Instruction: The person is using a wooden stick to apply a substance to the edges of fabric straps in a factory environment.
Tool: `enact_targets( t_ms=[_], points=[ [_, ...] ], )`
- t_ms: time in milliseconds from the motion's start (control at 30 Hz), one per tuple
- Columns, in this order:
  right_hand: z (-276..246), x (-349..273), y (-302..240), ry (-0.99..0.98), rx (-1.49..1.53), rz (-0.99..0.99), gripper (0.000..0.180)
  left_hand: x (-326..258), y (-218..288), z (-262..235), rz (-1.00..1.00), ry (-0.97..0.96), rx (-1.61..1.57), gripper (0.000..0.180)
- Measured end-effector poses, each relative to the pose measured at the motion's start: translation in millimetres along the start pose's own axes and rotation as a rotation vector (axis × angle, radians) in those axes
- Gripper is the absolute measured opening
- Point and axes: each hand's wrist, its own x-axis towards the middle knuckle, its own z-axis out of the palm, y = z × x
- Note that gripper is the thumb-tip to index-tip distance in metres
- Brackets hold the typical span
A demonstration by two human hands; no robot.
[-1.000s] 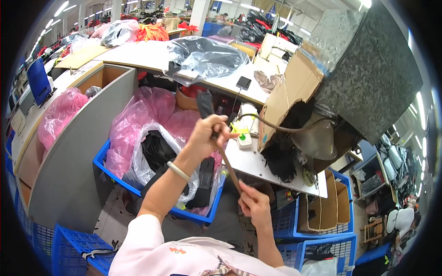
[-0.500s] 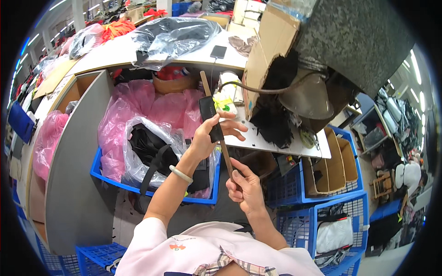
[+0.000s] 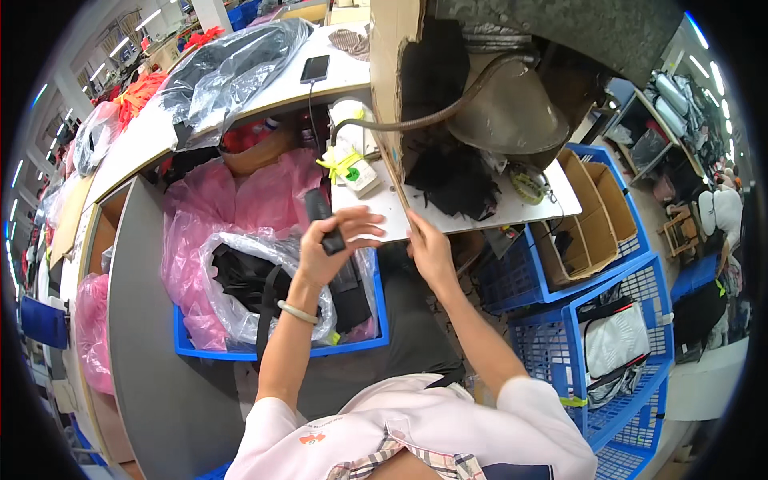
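A small black fabric piece (image 3: 318, 210), folded or tube-like, is gripped in my left hand (image 3: 324, 244), with the thumb against it and the other fingers stretched to the right. My right hand (image 3: 430, 250) is closed around the lower end of a thin wooden stick (image 3: 392, 170). The stick slants up and left over the white worktop, apart from the black piece. Behind my hands stands a small white machine (image 3: 356, 174) with a yellow ribbon tied on it. Below my left hand, black fabric pieces (image 3: 240, 268) lie in a clear plastic bag.
A blue crate (image 3: 280, 353) holds the bag and pink plastic. A flexible metal hose (image 3: 424, 124) arches over the worktop beside a cardboard panel (image 3: 390, 56). Black scraps (image 3: 452, 184) lie under a lamp-like hood (image 3: 512, 112). Blue baskets (image 3: 564, 352) stand at right; a phone (image 3: 315, 70) lies on the table.
The stick, which passed through the black piece, is now out of it. My right hand has moved up and right with the stick; my left hand has moved left with the black piece.
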Motion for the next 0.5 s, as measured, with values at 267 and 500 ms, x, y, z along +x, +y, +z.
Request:
enact_targets(
  t_ms=[267, 500],
  points=[
    [30, 65, -16, 0.182, -0.243, -0.335, 0.029, 3, -17, 26, -0.18, -0.337, -0.21, 0.058],
    [-1, 20, -51, -0.344, 0.813, 0.254, 0.02, -15, -34, 37, -0.414, -0.21, 0.016, 0.05]
  ],
)
